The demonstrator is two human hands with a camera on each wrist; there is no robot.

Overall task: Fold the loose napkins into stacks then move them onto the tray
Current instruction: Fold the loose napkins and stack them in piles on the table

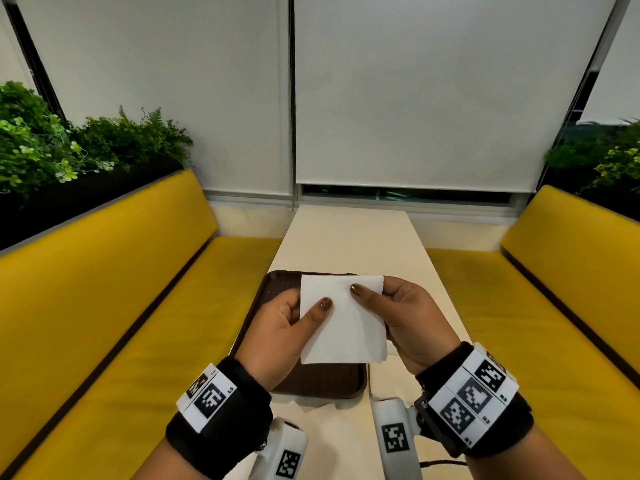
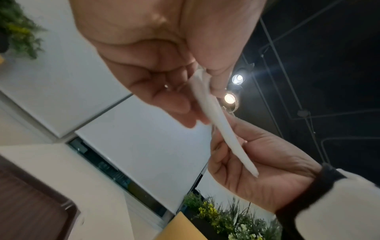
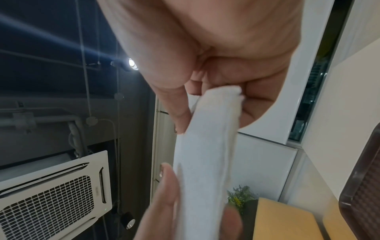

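You hold the folded napkin (image 1: 341, 320) up over the tray (image 1: 322, 379), your left hand (image 1: 280, 336) and right hand (image 1: 407, 323) each pinching a side, so I think you next lay it flat on the tray.

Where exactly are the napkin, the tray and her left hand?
napkin (image 1: 343, 323): head view, middle of the white sheet.
tray (image 1: 322, 381): head view, bare brown floor near its front edge.
left hand (image 1: 277, 337): head view, base of the thumb.

"L5" on left wristband (image 1: 212, 396).
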